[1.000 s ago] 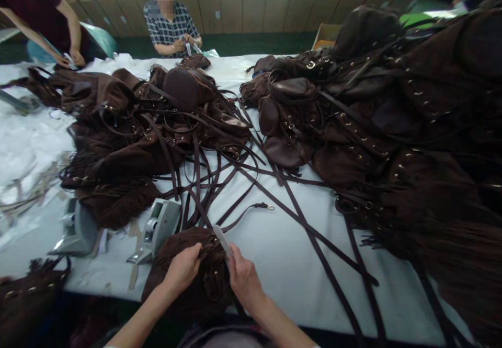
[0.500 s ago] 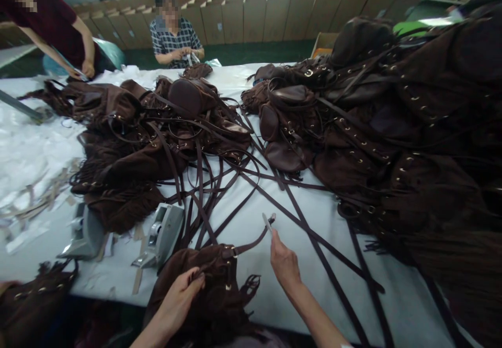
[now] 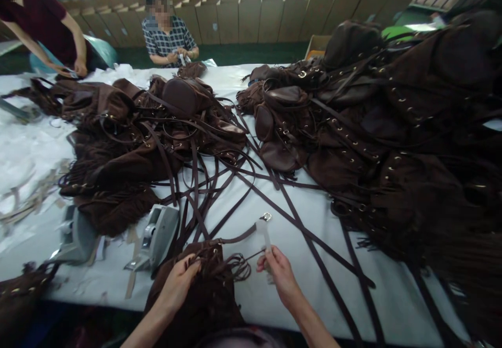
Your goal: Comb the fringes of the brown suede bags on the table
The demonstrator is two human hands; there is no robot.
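Table (image 3: 286,235) w/ a white cover runs across the frame, loaded w/ brown bags: bigger heap (image 3: 392,128) filling the right side, smaller heap (image 3: 129,162) left of centre, loose straps tangled btwn them. Row of cardboard boxes (image 3: 274,18) along the top. Two co-workers past the far edge, upper left: one in a dark red top (image 3: 39,13), one in a checked shirt (image 3: 170,39), hands on small stuff I can't make out.

Bag being worked on (image 3: 212,306) is bottom centre, at the table's near edge. Two grey tape dispensers (image 3: 164,233) stand lower left, one just beside it. Bag's own strap (image 3: 241,236) lies out to the right.

L hand (image 3: 182,280) is on the bag's upper part, thumb & fingers pinching dark material. R hand (image 3: 280,274) is just right of the bag, thumb & fingertips closed on a pale flat strip (image 3: 263,233), paper or plastic, can't tell. Thin cord (image 3: 254,255) runs from the bag's fringe (image 3: 240,267) to the R fingers, prob. pinched there too.

How far along? Midway, I'd say: strip's in hand, not on the bag, & the small metal buckle (image 3: 267,216) looks unfastened. Which heap's done & which is waiting, can't tell.
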